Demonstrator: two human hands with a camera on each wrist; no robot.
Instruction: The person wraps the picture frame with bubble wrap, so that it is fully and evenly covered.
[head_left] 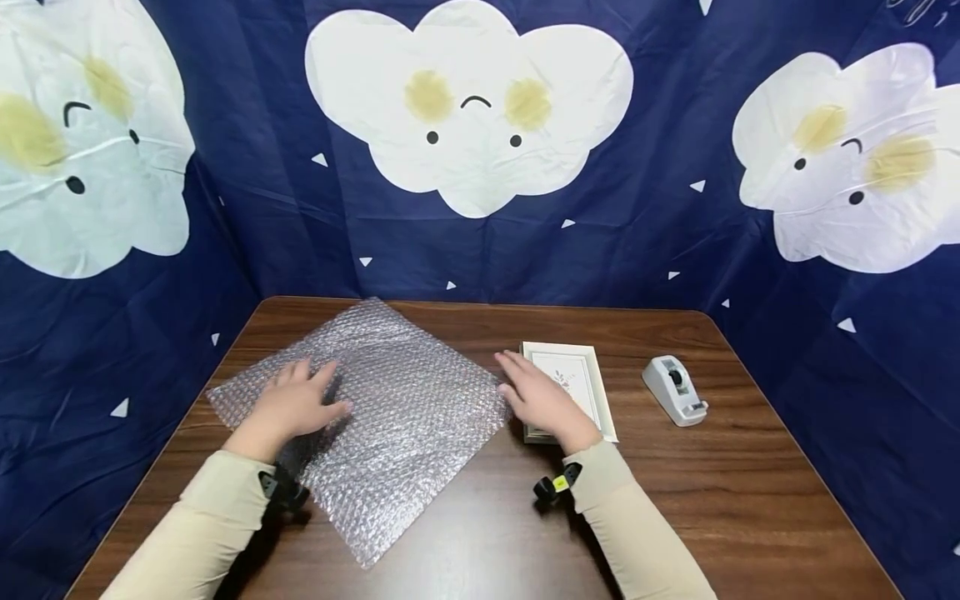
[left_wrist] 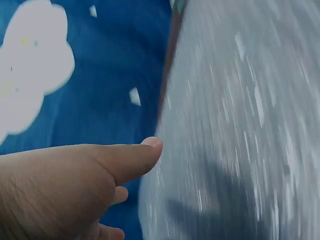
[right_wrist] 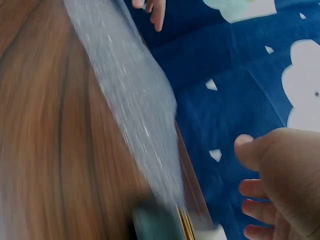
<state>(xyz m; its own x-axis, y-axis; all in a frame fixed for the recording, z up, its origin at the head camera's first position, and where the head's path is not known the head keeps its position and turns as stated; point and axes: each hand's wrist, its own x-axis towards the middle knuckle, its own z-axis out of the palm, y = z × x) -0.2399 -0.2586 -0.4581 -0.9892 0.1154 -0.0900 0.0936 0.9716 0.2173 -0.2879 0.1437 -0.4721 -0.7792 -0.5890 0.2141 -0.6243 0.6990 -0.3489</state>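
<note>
A sheet of clear bubble wrap [head_left: 412, 400] lies on the table, turned so its corners point to the front and back. My left hand [head_left: 296, 402] hovers over its left part, fingers spread, a shadow beneath. In the left wrist view that hand [left_wrist: 95, 175] holds nothing. My right hand [head_left: 543, 400] is over the sheet's right corner and the left side of a cream picture frame [head_left: 600, 396], partly covering it. Its fingers are extended and grip nothing; in the right wrist view the thumb and fingers of the hand [right_wrist: 285, 175] stand apart.
A white tape dispenser [head_left: 675, 390] stands to the right of the picture frame. The brown wooden table [head_left: 735, 500] meets a dark blue cloth [head_left: 480, 258] with cloud faces at the back and sides. Both wrists carry small black cameras.
</note>
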